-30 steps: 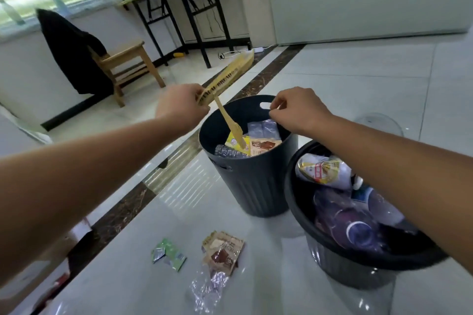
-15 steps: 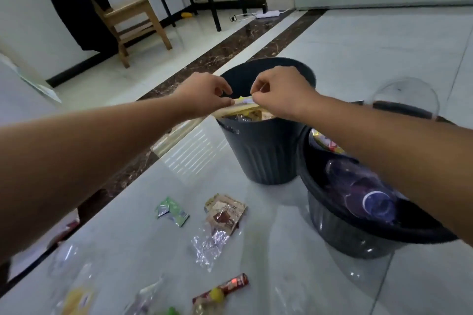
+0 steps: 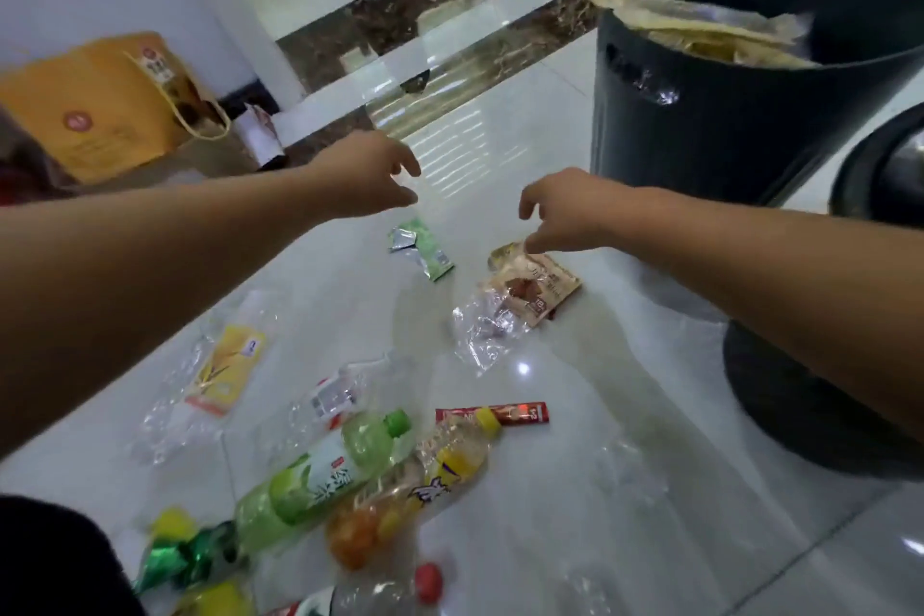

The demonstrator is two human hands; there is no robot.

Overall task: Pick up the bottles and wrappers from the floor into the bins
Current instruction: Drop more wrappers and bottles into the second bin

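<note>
My left hand (image 3: 370, 173) hangs open above a small green wrapper (image 3: 422, 249) on the white floor. My right hand (image 3: 560, 210) is open too, fingertips just over a brown snack wrapper (image 3: 537, 288) with clear plastic (image 3: 487, 333) beside it. Nearer me lie a green bottle (image 3: 320, 475), a yellow-capped bottle (image 3: 415, 480), a red stick wrapper (image 3: 500, 414), a yellow-labelled clear wrapper (image 3: 225, 368) and a clear wrapper with a white label (image 3: 335, 398). The dark bin (image 3: 710, 125) at the upper right holds a tan wrapper (image 3: 700, 28) near its rim.
A second dark bin (image 3: 870, 175) shows at the right edge. A yellow paper bag (image 3: 95, 110) leans by the white wall at the left, a small box (image 3: 262, 133) beside it. More bottles (image 3: 380, 590) and a green foil wrapper (image 3: 185, 555) lie at the bottom edge.
Both hands let go of the tan wrapper, which now rests in the bin, and dropped toward the floor litter. The view tilted down from the bins to the floor.
</note>
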